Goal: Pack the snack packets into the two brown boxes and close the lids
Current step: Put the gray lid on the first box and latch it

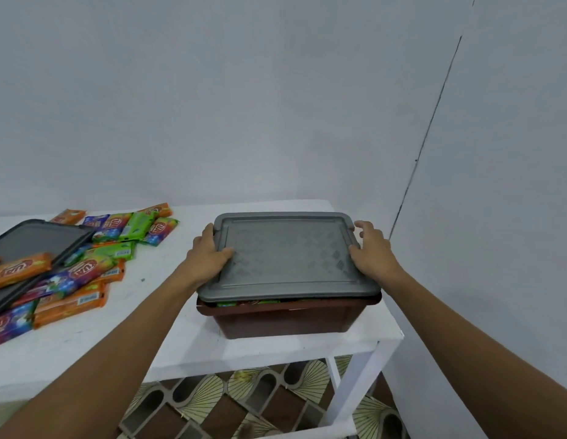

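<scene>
- Your left hand (209, 255) grips the grey lid (285, 255) at its left edge, thumb on top, fingers curled over the side.
- Your right hand (371, 251) rests on its right edge, fingers loosely spread.
- Between your fingers, the lid sits on the brown box (285, 321), with a gap at the front.
- Left of your left fingers, loose snack packets (70, 280) lie piled.
</scene>
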A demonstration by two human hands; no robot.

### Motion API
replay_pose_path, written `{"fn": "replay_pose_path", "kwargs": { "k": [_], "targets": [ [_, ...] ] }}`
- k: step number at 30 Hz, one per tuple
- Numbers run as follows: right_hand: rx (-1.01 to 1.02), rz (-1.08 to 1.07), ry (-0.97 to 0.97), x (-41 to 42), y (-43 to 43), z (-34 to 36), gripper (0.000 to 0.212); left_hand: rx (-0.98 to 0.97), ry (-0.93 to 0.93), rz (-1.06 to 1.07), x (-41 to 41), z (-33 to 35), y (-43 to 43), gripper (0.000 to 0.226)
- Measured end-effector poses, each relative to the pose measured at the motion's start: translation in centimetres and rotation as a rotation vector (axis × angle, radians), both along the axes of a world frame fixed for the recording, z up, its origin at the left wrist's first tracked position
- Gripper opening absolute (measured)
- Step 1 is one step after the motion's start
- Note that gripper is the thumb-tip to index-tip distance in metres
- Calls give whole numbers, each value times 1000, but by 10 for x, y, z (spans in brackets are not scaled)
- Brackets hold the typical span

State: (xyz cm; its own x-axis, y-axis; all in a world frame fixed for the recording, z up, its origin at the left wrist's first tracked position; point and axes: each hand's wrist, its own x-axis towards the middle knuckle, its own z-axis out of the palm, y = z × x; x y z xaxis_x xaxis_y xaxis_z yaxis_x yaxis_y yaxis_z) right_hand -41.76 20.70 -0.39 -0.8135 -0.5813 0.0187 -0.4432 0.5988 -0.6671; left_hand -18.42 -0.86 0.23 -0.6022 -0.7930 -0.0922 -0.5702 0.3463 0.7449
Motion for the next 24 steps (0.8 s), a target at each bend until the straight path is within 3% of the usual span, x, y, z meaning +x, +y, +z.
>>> {"fn": "replay_pose_path", "kwargs": {
  "k": [3,6,8,10,18,24],
  "targets": [
    [-50,-17,-184,8,13,-2,68,159,84,39,10,1,10,78],
    [-38,-56,-301,12,24,-2,48,380,139,132,23,-1,16,81],
    [-132,-83,-369,16,26,-2,32,476,197,188,28,-4,15,67],
    [-202,-111,-373,18,24,-5,26,474,249,207,27,-5,17,51],
    [-295,-128,-382,28,3,-9,22,346,326,245,34,-5,11,23],
    [-328,-92,-439,39,-42,-11,26,309,298,307,50,1,-26,32]
  ]
}}
